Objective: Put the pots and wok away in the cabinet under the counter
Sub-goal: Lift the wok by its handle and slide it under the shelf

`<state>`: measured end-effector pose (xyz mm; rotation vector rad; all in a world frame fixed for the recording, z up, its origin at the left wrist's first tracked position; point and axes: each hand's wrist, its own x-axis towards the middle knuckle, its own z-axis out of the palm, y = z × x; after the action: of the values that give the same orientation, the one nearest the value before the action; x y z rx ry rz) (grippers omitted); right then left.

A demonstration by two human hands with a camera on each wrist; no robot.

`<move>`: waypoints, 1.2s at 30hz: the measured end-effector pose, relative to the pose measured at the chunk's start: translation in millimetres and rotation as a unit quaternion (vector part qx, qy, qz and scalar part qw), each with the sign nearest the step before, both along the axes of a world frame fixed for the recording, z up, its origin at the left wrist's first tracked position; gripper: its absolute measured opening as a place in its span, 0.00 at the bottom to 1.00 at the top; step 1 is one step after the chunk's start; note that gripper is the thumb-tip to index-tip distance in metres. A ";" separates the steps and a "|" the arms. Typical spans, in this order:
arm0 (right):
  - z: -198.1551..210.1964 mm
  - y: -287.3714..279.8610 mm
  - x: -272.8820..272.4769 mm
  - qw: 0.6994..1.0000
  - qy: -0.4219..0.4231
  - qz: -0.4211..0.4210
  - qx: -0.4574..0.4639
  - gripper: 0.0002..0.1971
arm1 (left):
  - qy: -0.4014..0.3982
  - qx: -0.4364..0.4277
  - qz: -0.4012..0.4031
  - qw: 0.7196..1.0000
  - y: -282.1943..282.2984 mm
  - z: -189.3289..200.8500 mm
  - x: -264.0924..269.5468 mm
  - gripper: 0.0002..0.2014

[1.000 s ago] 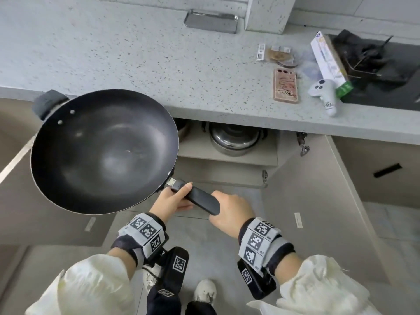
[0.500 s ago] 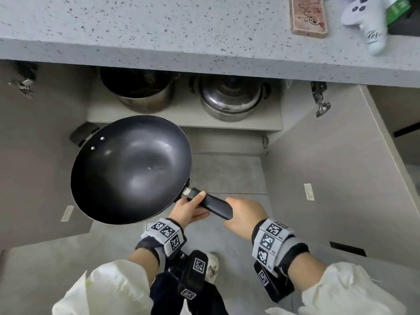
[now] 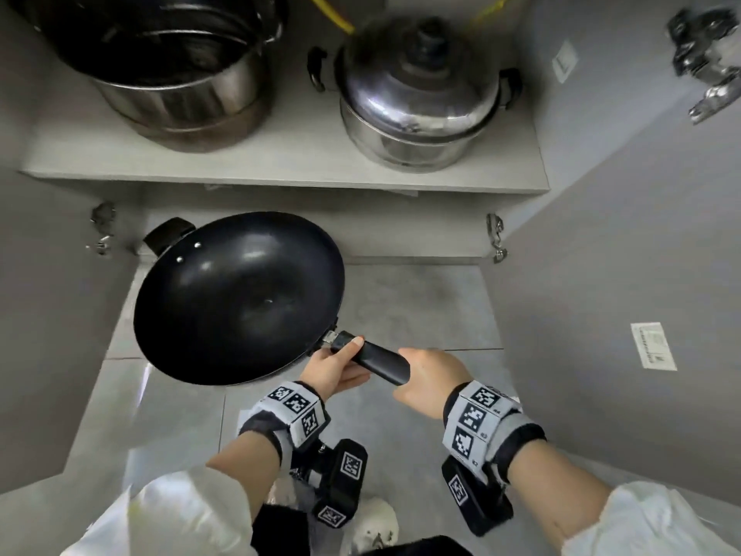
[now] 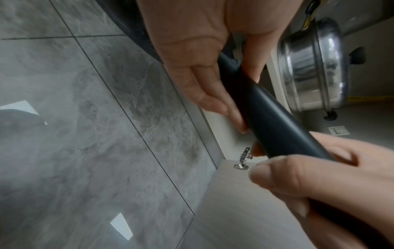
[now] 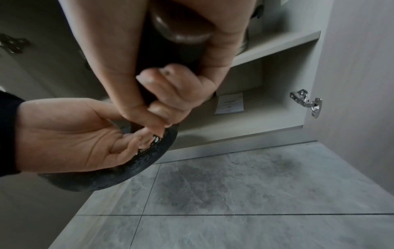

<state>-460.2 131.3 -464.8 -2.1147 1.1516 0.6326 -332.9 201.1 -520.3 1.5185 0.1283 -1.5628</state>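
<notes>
A black wok [image 3: 240, 298] hangs level above the floor, just in front of the open cabinet's lower compartment. Its long black handle [image 3: 379, 361] points back toward me. My left hand [image 3: 333, 365] grips the handle near the bowl, thumb on top. My right hand [image 3: 425, 379] grips the handle's end; in the right wrist view its fingers [image 5: 170, 94] curl fully round it. On the cabinet shelf [image 3: 280, 170] stand an open steel pot [image 3: 168, 74] at left and a lidded steel pot [image 3: 417, 102] at right. In the left wrist view the handle [image 4: 275, 121] crosses between both hands.
Both cabinet doors stand open, the right door [image 3: 625, 274] close beside my right wrist, with hinges [image 3: 495, 238] on the frame. Grey floor tiles [image 3: 401, 307] lie below the wok. A paper label [image 5: 230, 103] lies inside the lower compartment. A yellow hose [image 3: 333, 14] runs behind the pots.
The wok has come down from counter height to the level of the lower compartment, both hands still on its handle. My view has dropped and closed in on the cabinet.
</notes>
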 end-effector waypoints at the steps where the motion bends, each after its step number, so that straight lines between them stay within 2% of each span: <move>1: -15.4 -6.4 1.9 1.000 -0.002 -0.006 -0.004 0.06 | -0.004 -0.006 -0.001 1.000 -7.8 -15.3 2.0 0.08; 10: -106.5 -54.1 23.4 0.998 -0.037 -0.037 -0.047 0.07 | -0.030 -0.055 -0.018 0.998 -70.1 -99.6 30.5 0.07; 16: -149.1 -79.2 56.6 0.992 -0.068 -0.071 -0.074 0.06 | -0.051 -0.087 -0.020 0.995 -105.3 -140.0 65.8 0.22; 19: -166.1 -83.1 73.4 0.990 -0.079 -0.090 -0.077 0.05 | -0.054 -0.086 -0.002 0.995 -115.9 -154.8 81.2 0.21; 25: -192.0 -100.1 98.9 0.983 -0.111 -0.132 -0.062 0.07 | -0.078 -0.109 0.025 0.991 -127.8 -160.9 104.5 0.04; 28: -205.0 -116.3 106.4 0.980 -0.117 -0.147 -0.071 0.11 | -0.104 -0.131 0.029 0.985 -122.8 -159.6 119.9 0.07; 31: -213.5 -137.7 113.6 0.976 -0.124 -0.151 -0.090 0.07 | -0.225 -0.162 0.039 0.960 -112.3 -147.7 142.9 0.07; 33: -212.3 -154.6 117.4 0.974 -0.128 -0.150 -0.110 0.06 | -0.276 -0.173 0.053 0.944 -106.9 -138.9 155.9 0.09; 36: -209.3 -177.9 123.0 0.973 -0.116 -0.125 -0.158 0.13 | -0.292 -0.177 0.073 0.937 -97.5 -138.1 168.9 0.10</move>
<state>-337.2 -46.6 -674.2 -2.1795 1.4253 0.0847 -164.0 103.5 -658.3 1.5699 -0.3554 -0.9047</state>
